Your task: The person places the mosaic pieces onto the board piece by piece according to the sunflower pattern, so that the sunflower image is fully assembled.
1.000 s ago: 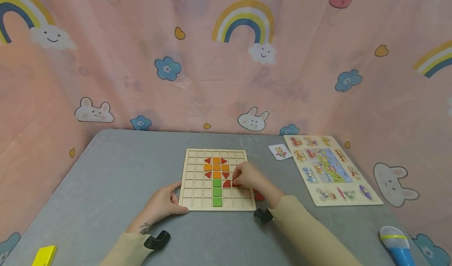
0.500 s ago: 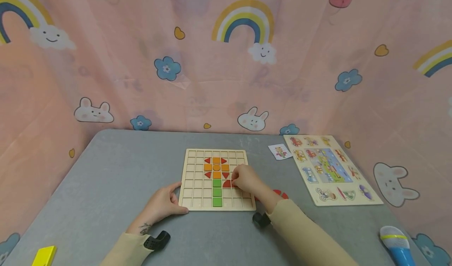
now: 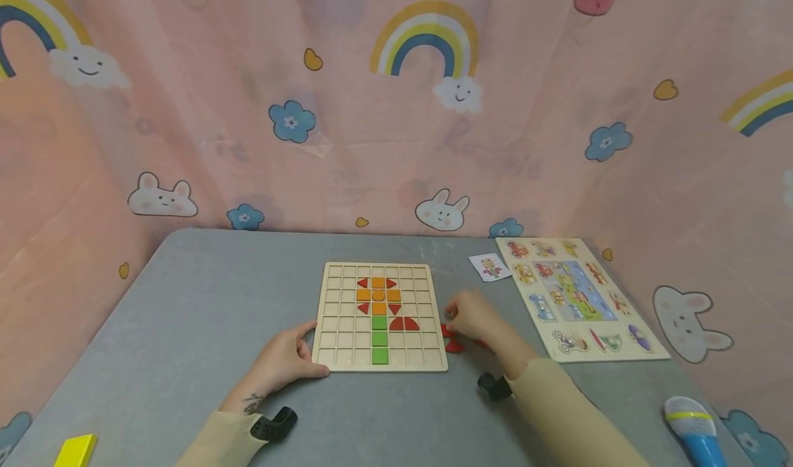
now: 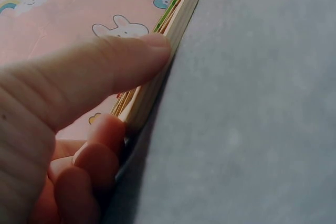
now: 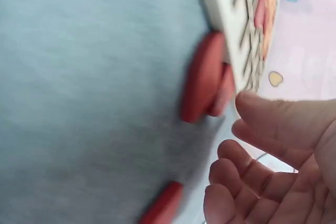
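Note:
A wooden grid board (image 3: 343, 339) lies in the middle of the table in the head view. Orange squares (image 3: 378, 308), small red triangles (image 3: 394, 309) and green squares (image 3: 379, 339) sit in its cells. Beside the top green square, two red quarter-circle pieces (image 3: 404, 324) form a half circle. My left hand (image 3: 281, 357) grips the board's near left corner, thumb on the front edge (image 4: 152, 45). Off the right edge hovers my right hand (image 3: 480, 315), thumb and fingers apart with nothing between them, just over loose red pieces (image 5: 203, 80), some hidden beneath it.
A picture puzzle board (image 3: 539, 329) lies to the right, with a small picture card (image 3: 489, 267) by its far left corner. A blue toy microphone (image 3: 696, 429) is at the near right, a yellow block (image 3: 76, 450) at the near left. A patterned curtain stands behind the table.
My right hand has let go of the second red quarter-circle on the board and moved right, over the loose red pieces. My left hand has stayed at the corner.

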{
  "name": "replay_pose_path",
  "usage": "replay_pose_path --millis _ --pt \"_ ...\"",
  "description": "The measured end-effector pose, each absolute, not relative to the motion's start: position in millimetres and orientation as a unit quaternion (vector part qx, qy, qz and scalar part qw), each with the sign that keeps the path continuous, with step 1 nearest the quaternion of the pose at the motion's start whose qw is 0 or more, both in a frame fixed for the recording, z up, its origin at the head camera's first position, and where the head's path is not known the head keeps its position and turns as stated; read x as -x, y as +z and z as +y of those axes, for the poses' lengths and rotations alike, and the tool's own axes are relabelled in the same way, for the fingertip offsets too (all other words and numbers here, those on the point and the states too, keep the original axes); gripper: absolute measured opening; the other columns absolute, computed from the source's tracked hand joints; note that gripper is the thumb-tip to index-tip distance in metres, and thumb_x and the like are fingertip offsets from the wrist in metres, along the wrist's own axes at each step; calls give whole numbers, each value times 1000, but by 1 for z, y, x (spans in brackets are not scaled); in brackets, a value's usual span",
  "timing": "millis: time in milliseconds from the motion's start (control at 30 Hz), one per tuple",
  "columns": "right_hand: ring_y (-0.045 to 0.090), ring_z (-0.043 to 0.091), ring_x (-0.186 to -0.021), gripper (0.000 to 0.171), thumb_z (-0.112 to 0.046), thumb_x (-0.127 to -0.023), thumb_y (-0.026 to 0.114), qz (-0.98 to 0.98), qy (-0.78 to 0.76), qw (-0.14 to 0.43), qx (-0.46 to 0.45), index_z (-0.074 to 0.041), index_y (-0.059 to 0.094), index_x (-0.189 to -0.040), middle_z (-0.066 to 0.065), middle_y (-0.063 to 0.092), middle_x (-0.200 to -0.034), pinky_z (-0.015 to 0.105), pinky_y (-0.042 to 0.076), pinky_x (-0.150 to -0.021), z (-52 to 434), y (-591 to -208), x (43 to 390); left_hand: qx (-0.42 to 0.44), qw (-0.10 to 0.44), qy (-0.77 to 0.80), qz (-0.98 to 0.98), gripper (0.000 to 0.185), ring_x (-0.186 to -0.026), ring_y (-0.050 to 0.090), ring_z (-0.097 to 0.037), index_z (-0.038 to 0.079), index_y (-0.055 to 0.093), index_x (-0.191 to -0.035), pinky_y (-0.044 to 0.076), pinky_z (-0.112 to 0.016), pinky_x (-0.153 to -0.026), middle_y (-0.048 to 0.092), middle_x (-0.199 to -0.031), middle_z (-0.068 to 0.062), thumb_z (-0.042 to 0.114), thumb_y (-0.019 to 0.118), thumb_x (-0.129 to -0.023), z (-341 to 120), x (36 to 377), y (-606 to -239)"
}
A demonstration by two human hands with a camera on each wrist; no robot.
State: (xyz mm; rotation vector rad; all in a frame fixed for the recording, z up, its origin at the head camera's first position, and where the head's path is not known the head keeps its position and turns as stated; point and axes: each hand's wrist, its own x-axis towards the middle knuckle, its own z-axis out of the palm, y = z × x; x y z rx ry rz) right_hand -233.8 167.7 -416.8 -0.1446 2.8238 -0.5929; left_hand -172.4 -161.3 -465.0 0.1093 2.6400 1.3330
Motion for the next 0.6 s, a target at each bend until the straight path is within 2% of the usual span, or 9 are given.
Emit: replay_pose_path --millis 100,233,367,467,600 --pt "60 18 -80 28 -9 -70 77 973 -188 127 53 -2 71 -96 7 67 -89 36 48 -72 169 -424 228 -34 90 451 887 93 -45 44 -11 0 41 -137 35 -27 -46 54 -54 0 14 86 -57 -161 172 -465" --pt "55 15 -72 20 -7 -69 76 973 -195 110 55 -3 71 -88 4 65 -81 31 45 -65 166 -432 224 -31 88 446 890 93 -45 44 -11 0 42 -137 35 -27 -46 55 -54 0 15 86 -56 -161 172 -464" --pt "50 15 -65 11 -2 -69 73 967 -229 105 50 -4 65 -76 4 57 -72 27 40 -56 166 -434 222 -30 88 443 892 93 -46 44 -11 0 42 -137 34 -26 -46 54 -55 0 15 87 -57 -160 172 -464" --pt "48 15 -59 13 1 -69 70 954 -277 103 50 -4 58 -69 4 53 -66 26 37 -51 169 -433 222 -30 89 443 892 93 -46 44 -11 -1 42 -136 34 -26 -46 54 -55 0 15 87 -56 -160 172 -463" --pt "47 14 -53 13 1 -72 68 934 -343 89 38 -3 56 -70 4 52 -61 26 36 -48 171 -427 223 -31 90 445 890 93 -46 44 -11 0 42 -137 34 -26 -46 54 -55 0 15 87 -56 -161 172 -464"
